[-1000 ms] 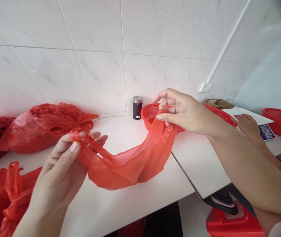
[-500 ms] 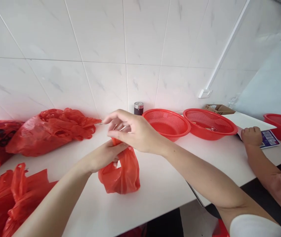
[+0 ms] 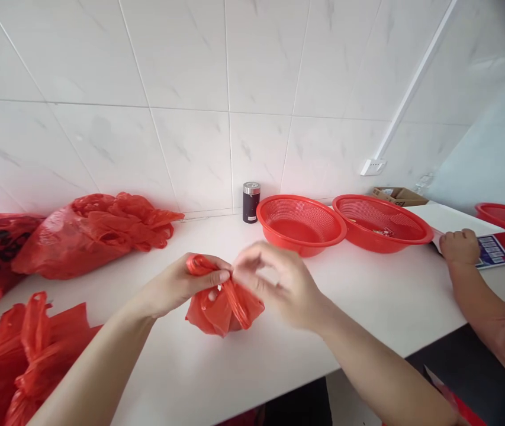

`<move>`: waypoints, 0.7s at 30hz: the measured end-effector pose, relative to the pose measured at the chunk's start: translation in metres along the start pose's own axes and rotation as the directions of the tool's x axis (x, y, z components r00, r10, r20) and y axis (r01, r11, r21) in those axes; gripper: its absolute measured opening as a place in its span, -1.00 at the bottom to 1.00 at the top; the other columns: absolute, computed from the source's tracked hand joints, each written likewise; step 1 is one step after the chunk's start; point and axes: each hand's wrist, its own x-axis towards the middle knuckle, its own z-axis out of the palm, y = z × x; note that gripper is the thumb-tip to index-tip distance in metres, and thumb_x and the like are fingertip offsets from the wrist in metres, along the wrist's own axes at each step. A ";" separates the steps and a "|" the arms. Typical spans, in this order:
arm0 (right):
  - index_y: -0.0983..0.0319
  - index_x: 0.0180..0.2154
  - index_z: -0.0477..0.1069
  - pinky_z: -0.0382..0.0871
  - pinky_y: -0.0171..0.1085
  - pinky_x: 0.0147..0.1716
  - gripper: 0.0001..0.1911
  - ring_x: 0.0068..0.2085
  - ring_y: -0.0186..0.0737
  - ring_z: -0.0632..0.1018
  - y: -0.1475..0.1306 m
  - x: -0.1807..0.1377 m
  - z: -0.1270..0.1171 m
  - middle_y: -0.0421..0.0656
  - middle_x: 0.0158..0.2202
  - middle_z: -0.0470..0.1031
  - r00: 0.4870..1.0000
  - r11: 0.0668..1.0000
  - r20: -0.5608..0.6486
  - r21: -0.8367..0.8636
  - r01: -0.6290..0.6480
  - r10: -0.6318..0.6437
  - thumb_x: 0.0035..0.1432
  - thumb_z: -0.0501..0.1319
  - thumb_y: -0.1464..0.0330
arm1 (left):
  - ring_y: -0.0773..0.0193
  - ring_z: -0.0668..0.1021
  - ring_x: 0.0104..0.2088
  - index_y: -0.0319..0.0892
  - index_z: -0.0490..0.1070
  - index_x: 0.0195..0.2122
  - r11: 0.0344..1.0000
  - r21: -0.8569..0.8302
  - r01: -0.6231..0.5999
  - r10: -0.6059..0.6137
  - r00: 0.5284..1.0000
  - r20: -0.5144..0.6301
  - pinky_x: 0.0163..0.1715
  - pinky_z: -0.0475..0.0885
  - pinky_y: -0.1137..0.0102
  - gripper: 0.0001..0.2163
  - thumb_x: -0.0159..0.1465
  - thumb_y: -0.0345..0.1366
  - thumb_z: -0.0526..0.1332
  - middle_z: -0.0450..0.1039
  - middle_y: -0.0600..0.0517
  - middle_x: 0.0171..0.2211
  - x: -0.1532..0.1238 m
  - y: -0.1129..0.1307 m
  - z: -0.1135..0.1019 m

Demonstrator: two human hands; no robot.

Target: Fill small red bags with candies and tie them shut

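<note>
Before the flask [image 3: 251,204], left hand [image 3: 181,281] pinches a carrier bag [image 3: 212,313], seemingly mid-knot. Right hand [image 3: 295,285] blurred, grip unclear; tightening needs both.

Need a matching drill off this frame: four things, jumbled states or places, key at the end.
Things
1. Left hand
2. Flask
3. Cardboard box
4. Socket

States or places
A. Brown, behind a red basket
B. White, at the lower end of a wall strip
C. Pinching a red bag
D. Black, with a silver lid

Pairs: 1-C, 2-D, 3-A, 4-B
</note>
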 end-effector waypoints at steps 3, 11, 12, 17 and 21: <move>0.12 -0.02 0.33 0.37 -0.22 -0.09 -0.74 -0.16 -0.27 0.51 0.032 0.008 0.005 -0.19 -0.24 0.50 0.985 0.989 -0.085 0.017 -0.149 0.150 0.35 0.04 0.19 | 0.28 0.48 -0.36 -0.13 0.54 -0.30 0.994 0.108 0.000 0.002 1.000 -0.017 -0.32 0.36 0.42 -0.88 0.20 -0.23 0.25 0.52 0.07 -0.38 -0.002 -0.005 0.004; 0.12 -0.01 0.37 0.36 -0.28 -0.27 -0.68 -0.34 -0.31 0.44 0.081 0.003 0.028 -0.24 -0.35 0.41 0.920 0.856 0.169 0.336 -0.392 0.355 0.30 0.08 0.13 | 0.32 0.48 -0.39 -0.11 0.34 -0.39 0.767 0.642 -0.017 0.417 0.773 -0.478 -0.44 0.31 0.45 -0.79 0.10 -0.55 0.01 0.50 0.07 -0.29 0.008 -0.039 0.031; 0.15 -0.07 0.41 0.36 -0.28 -0.26 -0.70 -0.33 -0.31 0.44 0.082 0.002 0.028 -0.23 -0.35 0.40 0.911 0.842 0.204 0.352 -0.409 0.357 0.29 0.10 0.13 | 0.30 0.52 -0.31 -0.10 0.34 -0.35 0.745 0.666 -0.037 0.468 0.740 -0.483 -0.41 0.34 0.44 -0.79 0.14 -0.53 0.01 0.49 0.05 -0.18 0.009 -0.044 0.033; 0.22 -0.28 0.41 0.34 -0.28 -0.23 -0.75 -0.27 -0.30 0.45 0.082 0.001 0.023 -0.19 -0.30 0.42 0.938 0.904 0.058 0.250 -0.346 0.342 0.27 0.14 0.17 | 0.25 0.57 -0.28 -0.05 0.37 -0.12 0.802 0.598 -0.017 0.400 0.758 -0.516 -0.32 0.41 0.39 -0.83 0.31 -0.32 0.07 0.51 0.02 -0.11 0.003 -0.055 0.038; 0.19 -0.30 0.32 0.38 -0.27 -0.21 -0.74 -0.27 -0.30 0.49 0.073 0.001 0.027 -0.19 -0.28 0.44 0.951 0.948 -0.159 0.224 -0.228 0.266 0.31 0.07 0.15 | 0.23 0.56 -0.23 0.01 0.39 0.02 0.846 0.533 0.001 0.294 0.833 -0.469 -0.24 0.42 0.36 -0.72 0.38 -0.19 -0.01 0.54 0.03 -0.15 -0.005 -0.056 0.040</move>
